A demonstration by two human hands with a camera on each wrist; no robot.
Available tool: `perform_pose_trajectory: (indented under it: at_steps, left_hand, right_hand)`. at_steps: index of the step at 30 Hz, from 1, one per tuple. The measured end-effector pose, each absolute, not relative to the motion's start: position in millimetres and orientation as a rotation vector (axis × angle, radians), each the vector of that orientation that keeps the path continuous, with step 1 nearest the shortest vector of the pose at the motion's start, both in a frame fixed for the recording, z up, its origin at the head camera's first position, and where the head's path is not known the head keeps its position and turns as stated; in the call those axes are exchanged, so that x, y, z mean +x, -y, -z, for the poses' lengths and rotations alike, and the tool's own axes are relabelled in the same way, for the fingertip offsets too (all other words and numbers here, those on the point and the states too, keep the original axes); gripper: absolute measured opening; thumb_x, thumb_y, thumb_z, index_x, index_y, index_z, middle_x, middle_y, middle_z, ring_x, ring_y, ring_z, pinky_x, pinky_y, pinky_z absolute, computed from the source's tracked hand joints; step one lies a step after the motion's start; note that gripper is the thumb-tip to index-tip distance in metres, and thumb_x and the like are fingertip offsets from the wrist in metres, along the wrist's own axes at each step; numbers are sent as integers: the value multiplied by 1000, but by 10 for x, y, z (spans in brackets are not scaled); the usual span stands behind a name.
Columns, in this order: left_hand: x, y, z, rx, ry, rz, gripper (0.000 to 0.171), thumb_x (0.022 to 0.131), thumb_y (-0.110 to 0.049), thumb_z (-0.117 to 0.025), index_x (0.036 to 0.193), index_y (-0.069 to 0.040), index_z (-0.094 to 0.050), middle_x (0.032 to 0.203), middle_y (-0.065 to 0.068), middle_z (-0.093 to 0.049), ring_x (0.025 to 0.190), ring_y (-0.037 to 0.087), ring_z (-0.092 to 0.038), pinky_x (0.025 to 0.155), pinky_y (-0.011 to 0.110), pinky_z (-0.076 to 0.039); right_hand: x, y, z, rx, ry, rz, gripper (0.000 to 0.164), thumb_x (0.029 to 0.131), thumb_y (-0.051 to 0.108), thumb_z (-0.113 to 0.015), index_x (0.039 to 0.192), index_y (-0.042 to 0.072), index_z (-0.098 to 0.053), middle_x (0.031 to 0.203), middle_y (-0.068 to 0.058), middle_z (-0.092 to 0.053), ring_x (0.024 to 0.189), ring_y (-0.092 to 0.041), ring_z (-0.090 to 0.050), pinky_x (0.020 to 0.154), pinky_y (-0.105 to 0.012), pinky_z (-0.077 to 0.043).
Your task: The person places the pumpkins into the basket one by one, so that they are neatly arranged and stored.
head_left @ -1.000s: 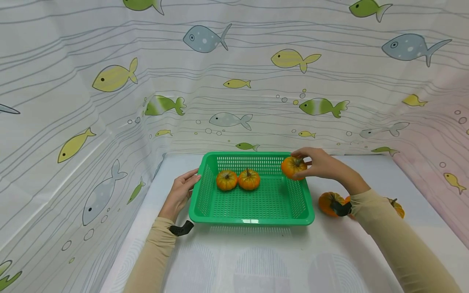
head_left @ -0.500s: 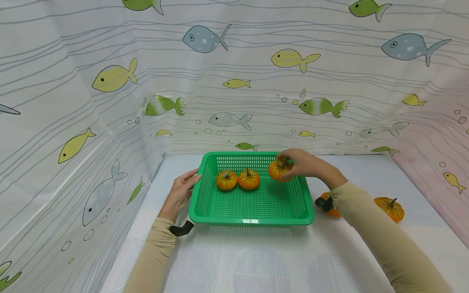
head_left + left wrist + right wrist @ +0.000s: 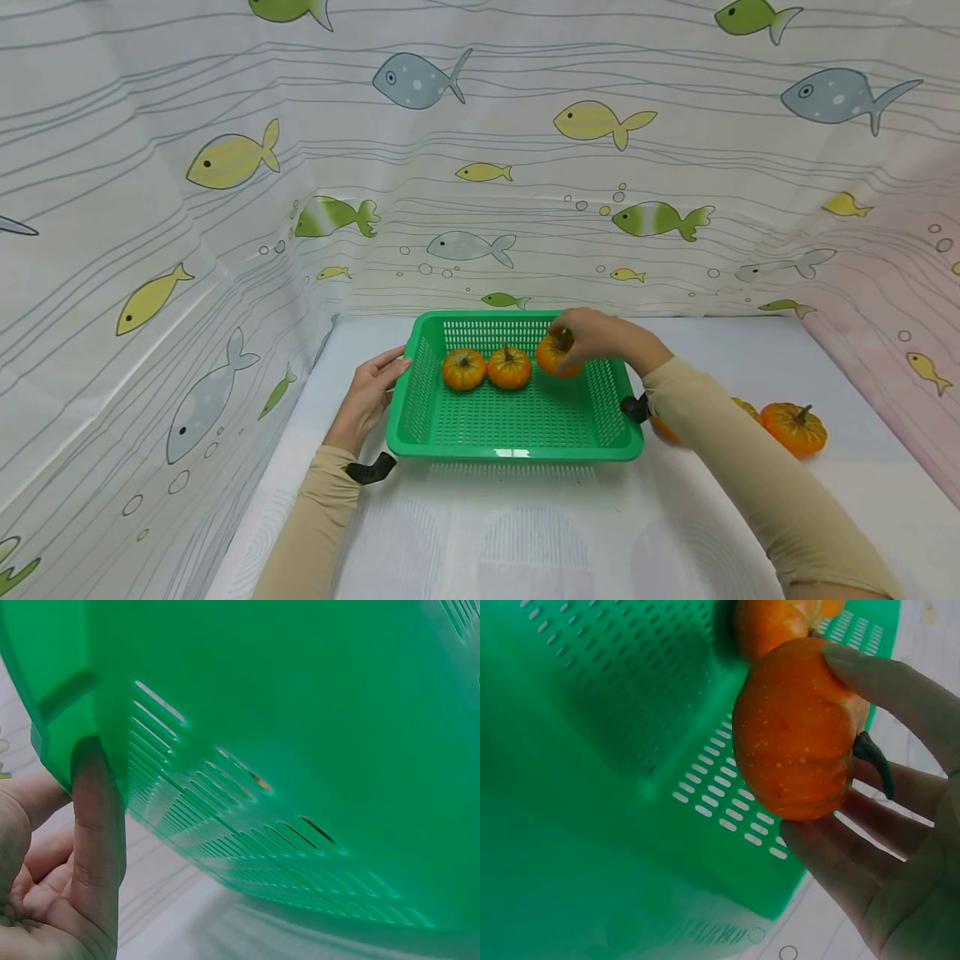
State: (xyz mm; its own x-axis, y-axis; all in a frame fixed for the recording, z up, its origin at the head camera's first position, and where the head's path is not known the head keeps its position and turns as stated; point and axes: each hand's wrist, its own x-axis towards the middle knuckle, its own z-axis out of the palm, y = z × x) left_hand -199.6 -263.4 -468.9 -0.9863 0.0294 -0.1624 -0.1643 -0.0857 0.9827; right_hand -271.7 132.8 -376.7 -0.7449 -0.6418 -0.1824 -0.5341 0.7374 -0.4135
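A green plastic basket [image 3: 465, 453] with slotted walls stands on the table. My left hand [image 3: 371, 387] grips its left rim; in the left wrist view a finger [image 3: 97, 825] lies against the outer wall under the lip. Inside, two small orange pumpkins [image 3: 463, 370] sit side by side toward the back left. My right hand [image 3: 603, 337] holds a third small pumpkin [image 3: 551, 354] over the basket's right half, close beside those two. Thumb and fingertips pinch this pumpkin [image 3: 795, 735] from opposite sides in the right wrist view, its green stem facing the palm.
Right of the basket, several more small pumpkins [image 3: 797, 428] lie on the white table [image 3: 555, 533], partly covered by the right sleeve [image 3: 742, 450]. A fish-patterned sheet [image 3: 480, 208] hangs behind and along both sides.
My right hand has carried its pumpkin leftward and slightly down, from the basket's right rim to near the two pumpkins inside. My left hand has stayed at the left rim.
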Motion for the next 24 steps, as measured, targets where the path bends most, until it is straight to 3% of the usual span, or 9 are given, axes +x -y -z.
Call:
perform_pose_trajectory:
  at_steps: [8, 18, 24]
  left_hand:
    - [-1988, 2633, 4692, -172, -2036, -2208, 58, 104, -22, -66, 155, -6, -45, 106, -10, -73, 90, 4, -74, 78, 22, -65]
    - [-1994, 2620, 4692, -169, -2025, -2206, 60, 103, -23, -67, 156, -6, -44, 108, -10, -72, 91, 4, -75, 78, 23, -65]
    - [-1997, 2624, 4687, -164, -2036, -2203, 60, 103, -24, -67, 156, -6, -45, 109, -10, -72, 91, 5, -74, 78, 23, -65]
  right_hand:
    - [-2753, -1179, 3814, -856, -2581, 395, 42, 79, 20, -87, 114, 5, -71, 105, -8, -71, 91, -21, -63, 81, -34, -59]
    - [-2789, -1071, 3989, -762, -2571, 300, 42, 75, 17, -90, 111, 7, -71, 106, -5, -72, 95, -21, -64, 86, -35, -61]
    - [-2775, -1031, 3999, -744, -2578, 233, 48, 77, 17, -90, 119, 6, -70, 111, -5, -72, 99, -21, -64, 92, -37, -60]
